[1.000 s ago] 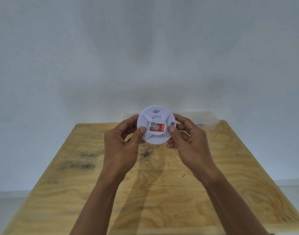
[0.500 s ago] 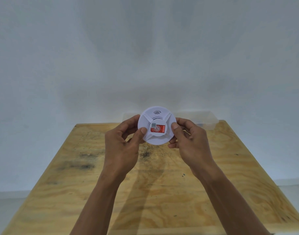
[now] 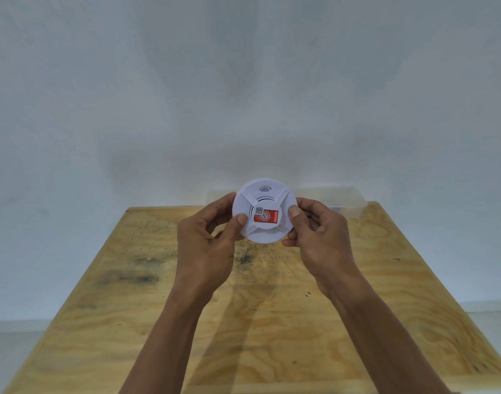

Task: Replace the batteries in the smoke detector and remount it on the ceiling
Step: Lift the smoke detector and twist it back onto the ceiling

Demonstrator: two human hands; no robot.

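A round white smoke detector [image 3: 265, 194] with a red sticker and a small code label on its middle is held up above the far part of the table, its face toward me. My left hand [image 3: 209, 245] grips its left rim, thumb on the front and fingers behind. My right hand [image 3: 317, 237] grips the right rim the same way, with the thumb tip pressed on the front. The back of the detector is hidden. No batteries are visible.
A bare plywood table [image 3: 243, 322] with dark stains fills the lower view. A clear plastic box [image 3: 334, 203] stands at its far edge, partly behind the detector. A plain white wall lies behind.
The detector has turned slightly clockwise in my hands and risen a little. My right thumb has shifted outward toward the right rim.
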